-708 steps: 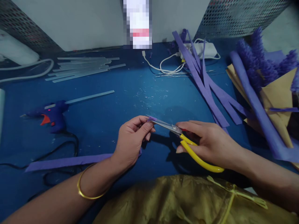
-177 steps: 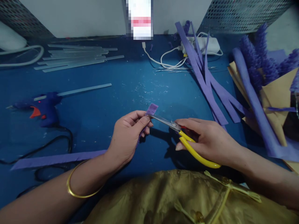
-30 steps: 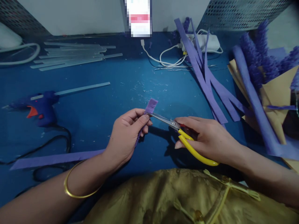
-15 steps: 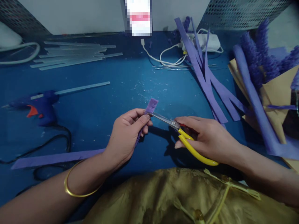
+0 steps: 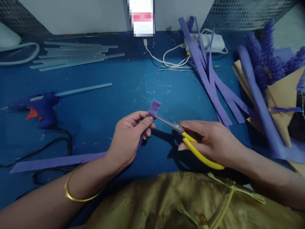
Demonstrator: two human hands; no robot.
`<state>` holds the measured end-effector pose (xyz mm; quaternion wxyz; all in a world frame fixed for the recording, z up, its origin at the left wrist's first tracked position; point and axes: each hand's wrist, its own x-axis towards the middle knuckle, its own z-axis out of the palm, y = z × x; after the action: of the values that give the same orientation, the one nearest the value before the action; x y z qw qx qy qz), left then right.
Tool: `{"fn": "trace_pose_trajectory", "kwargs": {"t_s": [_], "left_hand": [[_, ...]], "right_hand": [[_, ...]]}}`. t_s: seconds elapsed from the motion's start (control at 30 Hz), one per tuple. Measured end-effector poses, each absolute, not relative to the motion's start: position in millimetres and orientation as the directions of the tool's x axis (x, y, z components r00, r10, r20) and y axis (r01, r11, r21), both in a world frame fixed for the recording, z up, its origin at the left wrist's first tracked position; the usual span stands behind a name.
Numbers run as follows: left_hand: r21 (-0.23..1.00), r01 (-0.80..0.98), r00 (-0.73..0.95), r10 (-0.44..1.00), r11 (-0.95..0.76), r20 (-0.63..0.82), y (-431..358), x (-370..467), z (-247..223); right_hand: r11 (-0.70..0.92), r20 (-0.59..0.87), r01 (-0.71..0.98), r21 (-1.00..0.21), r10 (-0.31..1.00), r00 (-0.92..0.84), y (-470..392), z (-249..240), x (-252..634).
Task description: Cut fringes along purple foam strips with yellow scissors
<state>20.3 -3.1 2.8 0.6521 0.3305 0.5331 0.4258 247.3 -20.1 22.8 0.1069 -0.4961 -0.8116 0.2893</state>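
Between its thumb and fingers, my left hand [image 5: 130,138] pinches a purple strip [image 5: 154,107], whose short fringed end sticks up past the fingertips. More of the strip hangs below those fingers. My right hand [image 5: 209,138] is closed on the yellow handles of a pair of scissors [image 5: 199,156]. The scissor blades point left and lie across the strip, right at my left thumb tip. How far apart the blades are is hard to tell. Another length of purple strip [image 5: 59,161] runs on the table under my left wrist.
A blue glue gun [image 5: 46,108] with its black cord lies at left, below clear glue sticks [image 5: 71,55]. Purple strips [image 5: 202,73], a white cable and a power strip [image 5: 216,43] are at back right. Purple flowers in brown paper [image 5: 281,105] stand at far right.
Both hands hold nearly the same place. The scissors have shifted very slightly at the strip, and the view has moved a little.
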Motion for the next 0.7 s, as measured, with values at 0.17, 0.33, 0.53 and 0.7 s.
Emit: {"fn": "trace_pose_trajectory", "kwargs": {"t_s": [0.17,0.33,0.53,0.7], "left_hand": [[0.877,-0.2,0.068,0.899,0.436,-0.432,-2.9,19.8,3.9],[0.87,-0.203,0.067,0.893,0.449,-0.445,-2.7,19.4,1.6],[0.878,-0.163,0.065,0.892,0.451,-0.447,-3.1,18.7,1.1],[0.87,-0.148,0.077,0.882,0.471,-0.464,-2.3,17.5,-0.6]], "right_hand": [[0.338,-0.116,0.74,-0.581,0.866,-0.487,-19.9,24.1,247.6],[0.324,-0.147,0.741,-0.588,0.858,-0.492,-19.1,24.6,247.8],[0.28,-0.188,0.742,-0.61,0.858,-0.478,-18.7,23.4,246.5],[0.211,-0.259,0.748,-0.629,0.851,-0.457,-18.1,23.5,241.3]]}}
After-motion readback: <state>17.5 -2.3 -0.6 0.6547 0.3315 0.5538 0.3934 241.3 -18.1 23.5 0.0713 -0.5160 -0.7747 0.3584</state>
